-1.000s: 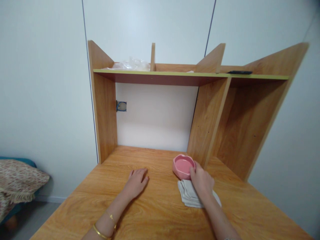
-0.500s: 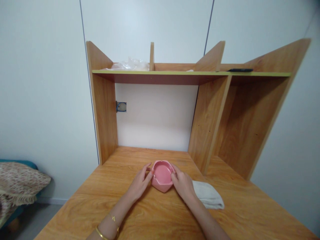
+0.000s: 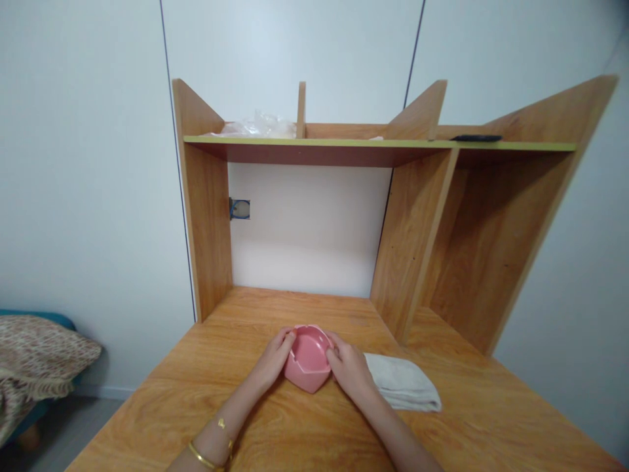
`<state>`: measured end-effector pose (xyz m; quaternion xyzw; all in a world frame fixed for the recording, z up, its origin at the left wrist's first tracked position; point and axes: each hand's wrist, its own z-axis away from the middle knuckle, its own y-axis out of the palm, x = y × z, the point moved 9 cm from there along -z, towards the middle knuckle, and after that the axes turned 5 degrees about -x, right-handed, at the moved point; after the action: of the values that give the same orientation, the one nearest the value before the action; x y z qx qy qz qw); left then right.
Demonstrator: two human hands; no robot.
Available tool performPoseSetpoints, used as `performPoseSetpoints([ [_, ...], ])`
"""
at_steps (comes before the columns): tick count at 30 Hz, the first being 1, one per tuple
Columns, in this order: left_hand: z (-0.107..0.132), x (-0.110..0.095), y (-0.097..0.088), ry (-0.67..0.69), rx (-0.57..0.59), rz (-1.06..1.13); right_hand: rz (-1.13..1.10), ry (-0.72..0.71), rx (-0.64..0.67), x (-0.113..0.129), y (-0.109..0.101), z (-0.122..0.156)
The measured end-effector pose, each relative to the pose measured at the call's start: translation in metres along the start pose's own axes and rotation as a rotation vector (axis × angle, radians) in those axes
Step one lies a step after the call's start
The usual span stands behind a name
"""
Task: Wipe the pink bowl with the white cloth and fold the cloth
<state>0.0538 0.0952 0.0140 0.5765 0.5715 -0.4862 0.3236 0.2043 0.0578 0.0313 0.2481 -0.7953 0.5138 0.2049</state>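
Note:
A pink, many-sided ashtray (image 3: pixel 309 373) with notches in its rim is held between my two hands above the wooden desk. My left hand (image 3: pixel 272 358) grips its left side, thumb at the rim. On the opposite side, my right hand (image 3: pixel 350 366) holds the rim with the thumb on top and the other fingers partly hidden behind. The ashtray tilts so that its round hollow faces me. A folded whitish cloth (image 3: pixel 403 382) lies on the desk just right of my right hand, partly behind my forearm.
A wooden shelf unit (image 3: pixel 314 152) stands at the back of the desk (image 3: pixel 196 393). On its top board lie a clear plastic bag (image 3: pixel 260 126) and a flat black object (image 3: pixel 476 138). An uncovered wall box (image 3: pixel 240 209) shows wires. Patterned fabric (image 3: pixel 44 357) is at far left.
Both hands have brought the ashtray a little closer to me and slightly left. My left fingers have closed in around its side. The cloth stays put.

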Motion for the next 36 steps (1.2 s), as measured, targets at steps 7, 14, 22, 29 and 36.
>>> performPoseSetpoints([
  [7,-0.005,0.007,-0.007,-0.023,-0.052,0.007,-0.033,0.051,0.040,-0.002,0.008,0.001],
  [14,-0.007,0.004,-0.021,-0.021,-0.118,-0.070,-0.191,0.008,0.099,0.002,0.018,0.004],
  [22,-0.012,0.007,-0.073,-0.102,-0.348,-0.389,-0.220,-0.052,0.100,0.003,0.029,0.008],
  [29,-0.003,0.013,-0.133,-0.395,-0.513,-0.702,-0.189,-0.057,0.114,0.002,0.031,0.009],
  [36,0.003,0.032,-0.165,-0.538,-0.593,-0.652,-0.174,-0.058,0.115,0.002,0.031,0.009],
])
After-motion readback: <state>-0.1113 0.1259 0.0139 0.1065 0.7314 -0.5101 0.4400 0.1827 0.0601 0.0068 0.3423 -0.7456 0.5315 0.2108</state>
